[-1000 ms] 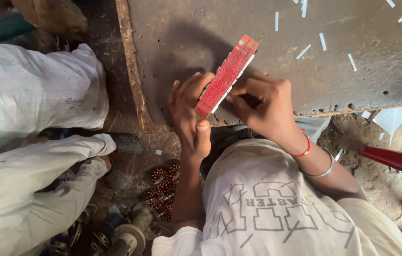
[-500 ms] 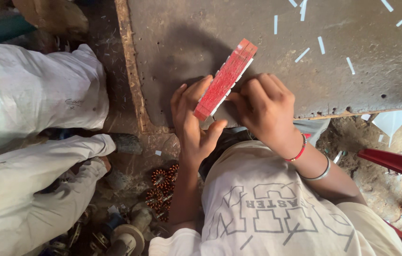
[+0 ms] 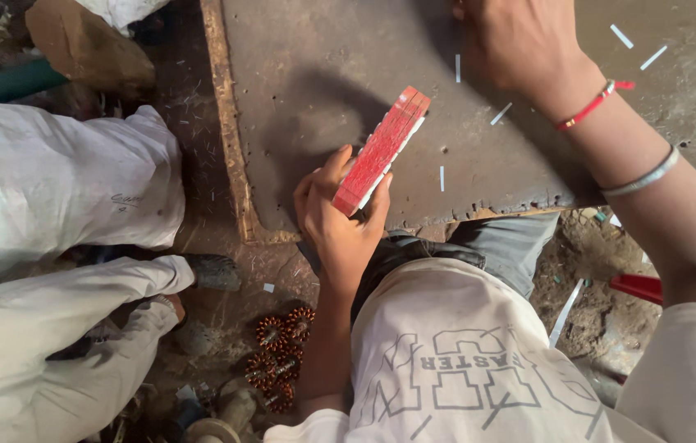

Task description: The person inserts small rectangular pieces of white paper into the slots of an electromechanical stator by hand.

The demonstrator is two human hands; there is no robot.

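Note:
My left hand (image 3: 338,220) grips the lower end of a flat red block (image 3: 382,150) with a pale edge, held tilted over the near edge of a dark worn board (image 3: 323,74). My right hand (image 3: 519,41) is stretched far out over the board, near the top of the frame, palm down; its fingertips are cut off by the frame edge, so whether it holds anything cannot be told. A red thread and a metal bangle (image 3: 643,176) circle that forearm. Thin white strips (image 3: 441,178) lie scattered on the board.
Another person in white clothes (image 3: 52,189) crouches at the left, with a shoe (image 3: 210,271) beside the board's corner. Several copper-wound coils (image 3: 278,353) lie on the dirt floor below my left arm. A red tool (image 3: 635,287) rests on the ground at the right.
My right hand has left the red block and reached up and right across the board. My left hand alone now holds the block. The camera has shifted.

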